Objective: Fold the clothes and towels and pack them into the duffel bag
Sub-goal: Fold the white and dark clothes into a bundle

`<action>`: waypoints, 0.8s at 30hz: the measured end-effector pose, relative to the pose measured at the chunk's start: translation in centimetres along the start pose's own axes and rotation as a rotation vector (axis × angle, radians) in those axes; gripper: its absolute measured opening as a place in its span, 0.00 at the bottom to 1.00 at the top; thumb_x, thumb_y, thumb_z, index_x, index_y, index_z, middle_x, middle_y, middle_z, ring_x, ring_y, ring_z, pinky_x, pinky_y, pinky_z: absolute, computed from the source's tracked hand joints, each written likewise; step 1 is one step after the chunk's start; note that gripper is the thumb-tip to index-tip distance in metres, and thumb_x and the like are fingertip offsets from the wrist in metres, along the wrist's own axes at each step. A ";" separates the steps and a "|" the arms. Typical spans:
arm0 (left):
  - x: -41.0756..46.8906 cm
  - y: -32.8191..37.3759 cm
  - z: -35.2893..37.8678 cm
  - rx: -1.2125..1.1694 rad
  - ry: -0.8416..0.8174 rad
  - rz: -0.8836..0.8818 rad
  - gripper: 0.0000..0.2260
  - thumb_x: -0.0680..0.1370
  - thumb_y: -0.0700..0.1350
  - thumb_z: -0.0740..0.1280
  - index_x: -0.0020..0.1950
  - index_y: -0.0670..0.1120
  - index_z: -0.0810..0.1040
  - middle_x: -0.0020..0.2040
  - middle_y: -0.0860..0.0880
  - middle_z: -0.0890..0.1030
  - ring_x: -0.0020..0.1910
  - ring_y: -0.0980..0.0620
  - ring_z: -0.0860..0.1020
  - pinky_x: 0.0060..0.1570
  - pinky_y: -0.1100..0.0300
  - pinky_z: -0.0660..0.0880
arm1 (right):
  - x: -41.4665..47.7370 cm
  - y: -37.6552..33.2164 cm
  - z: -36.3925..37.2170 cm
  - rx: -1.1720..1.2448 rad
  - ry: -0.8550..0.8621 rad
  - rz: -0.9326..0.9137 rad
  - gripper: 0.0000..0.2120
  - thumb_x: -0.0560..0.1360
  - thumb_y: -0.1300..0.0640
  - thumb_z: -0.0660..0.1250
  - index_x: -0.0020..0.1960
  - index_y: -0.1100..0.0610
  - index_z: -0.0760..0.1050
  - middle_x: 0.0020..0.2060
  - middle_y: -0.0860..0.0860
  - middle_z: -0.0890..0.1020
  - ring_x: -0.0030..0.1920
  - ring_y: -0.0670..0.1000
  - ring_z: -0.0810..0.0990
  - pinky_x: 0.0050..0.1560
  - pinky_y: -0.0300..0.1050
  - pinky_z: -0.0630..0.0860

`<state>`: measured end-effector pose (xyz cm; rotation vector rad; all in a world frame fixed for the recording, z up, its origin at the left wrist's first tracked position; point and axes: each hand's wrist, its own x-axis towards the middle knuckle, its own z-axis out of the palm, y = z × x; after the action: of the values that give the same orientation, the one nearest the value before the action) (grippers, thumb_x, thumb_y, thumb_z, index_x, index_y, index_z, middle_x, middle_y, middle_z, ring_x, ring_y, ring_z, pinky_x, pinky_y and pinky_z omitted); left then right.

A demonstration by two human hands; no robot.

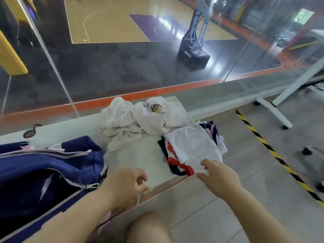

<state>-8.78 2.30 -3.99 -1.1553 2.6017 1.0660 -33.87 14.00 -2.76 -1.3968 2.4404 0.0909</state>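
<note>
A navy duffel bag (52,165) lies unzipped at the left of the white table (140,155), its dark inside showing. Crumpled white towels (140,118) are heaped at the table's far side. To the right sits a stack of clothes: a white garment (192,146) on top of a navy and red one (177,163). My right hand (220,176) reaches over the near edge of that stack, its fingertips touching the white garment. Near the table's front edge, beside the bag's end, my left hand (126,185) hovers with loosely curled fingers, holding nothing.
A glass wall (122,67) stands right behind the table, with a basketball court beyond. Yellow-black tape (273,153) runs across the grey floor to the right, near white table legs on castors (275,111). My knee (149,227) shows below the table edge.
</note>
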 end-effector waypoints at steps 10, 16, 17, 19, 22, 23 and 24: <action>12.8 3.3 5.0 0.116 0.036 0.092 0.20 0.78 0.53 0.61 0.69 0.54 0.65 0.64 0.53 0.68 0.61 0.52 0.69 0.58 0.63 0.65 | 11.4 7.4 0.7 0.160 0.189 0.235 0.42 0.72 0.36 0.63 0.76 0.54 0.49 0.72 0.55 0.63 0.70 0.58 0.62 0.65 0.55 0.66; 18.2 3.5 5.5 0.428 -0.006 0.219 0.29 0.76 0.58 0.60 0.73 0.65 0.48 0.70 0.55 0.40 0.69 0.47 0.36 0.73 0.50 0.47 | 17.5 8.7 3.1 0.236 -0.024 0.218 0.45 0.70 0.32 0.61 0.76 0.45 0.39 0.76 0.51 0.53 0.74 0.58 0.53 0.69 0.60 0.62; 18.8 3.5 5.6 0.473 -0.052 0.241 0.30 0.76 0.60 0.59 0.73 0.66 0.46 0.73 0.55 0.37 0.70 0.45 0.32 0.74 0.48 0.43 | 18.0 8.9 3.6 0.244 -0.054 0.191 0.44 0.71 0.33 0.61 0.76 0.45 0.38 0.76 0.49 0.53 0.74 0.57 0.55 0.68 0.59 0.63; 19.5 2.8 5.8 0.538 -0.154 0.256 0.31 0.76 0.64 0.57 0.73 0.66 0.44 0.76 0.57 0.35 0.72 0.44 0.29 0.73 0.46 0.39 | 18.5 9.0 4.2 0.238 -0.081 0.158 0.43 0.72 0.34 0.60 0.76 0.45 0.39 0.76 0.48 0.55 0.73 0.57 0.60 0.65 0.57 0.67; 19.0 1.8 5.9 0.578 -0.239 0.240 0.33 0.74 0.66 0.57 0.73 0.66 0.42 0.76 0.58 0.35 0.73 0.46 0.29 0.73 0.46 0.36 | 18.3 9.2 4.5 0.183 -0.066 0.104 0.40 0.72 0.34 0.60 0.76 0.46 0.46 0.73 0.49 0.61 0.70 0.57 0.64 0.62 0.56 0.70; 18.4 1.8 5.9 0.596 -0.245 0.238 0.34 0.74 0.67 0.57 0.73 0.66 0.41 0.76 0.57 0.35 0.73 0.47 0.30 0.73 0.46 0.36 | 17.9 9.1 4.6 0.168 -0.042 0.076 0.38 0.72 0.34 0.61 0.75 0.46 0.50 0.72 0.49 0.64 0.69 0.57 0.64 0.61 0.57 0.71; 17.7 1.7 6.1 0.608 -0.243 0.239 0.35 0.73 0.67 0.58 0.73 0.66 0.42 0.76 0.56 0.36 0.73 0.47 0.31 0.73 0.46 0.35 | 17.6 9.0 4.7 0.153 -0.016 0.041 0.36 0.71 0.34 0.61 0.73 0.47 0.54 0.70 0.49 0.66 0.69 0.56 0.64 0.60 0.57 0.71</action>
<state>-23.55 -3.88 -13.87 -0.5525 2.6148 0.3478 -48.49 5.12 -13.61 -1.2754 2.4072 -0.0735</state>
